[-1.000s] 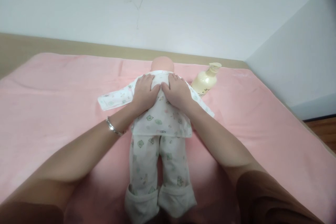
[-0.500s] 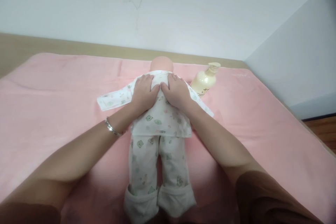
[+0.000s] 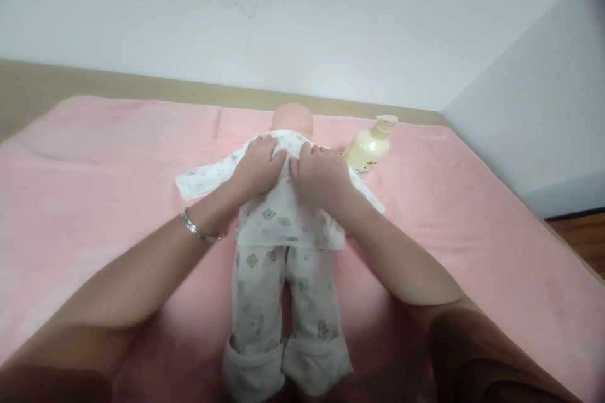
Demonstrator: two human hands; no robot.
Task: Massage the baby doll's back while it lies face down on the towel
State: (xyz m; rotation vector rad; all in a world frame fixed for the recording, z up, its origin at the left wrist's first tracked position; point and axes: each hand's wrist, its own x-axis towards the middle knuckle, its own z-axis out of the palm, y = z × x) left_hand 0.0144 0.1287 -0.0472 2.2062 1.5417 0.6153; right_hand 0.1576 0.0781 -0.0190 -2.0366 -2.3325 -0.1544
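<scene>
A baby doll (image 3: pixel 290 227) lies stretched out in front of me, in a white top and trousers with a green print. Its bald head (image 3: pixel 293 118) points away from me, and no face shows. On the left of its upper back my left hand (image 3: pixel 259 165) rests flat, thumb spread inward. My right hand (image 3: pixel 324 177) is over the right side of the upper back, thumb apart and fingers slightly bent; whether the whole palm touches the cloth I cannot tell. Neither hand grasps anything.
A pale yellow pump bottle (image 3: pixel 368 148) stands just right of the doll's shoulder. Beneath everything is a pink mat (image 3: pixel 118 151) on a tan surface (image 3: pixel 33 85). A white wall (image 3: pixel 331 25) rises behind it.
My right hand has drawn back slightly toward me, its fingers bending more. My left hand stays nearly where it was. The doll and bottle keep their places.
</scene>
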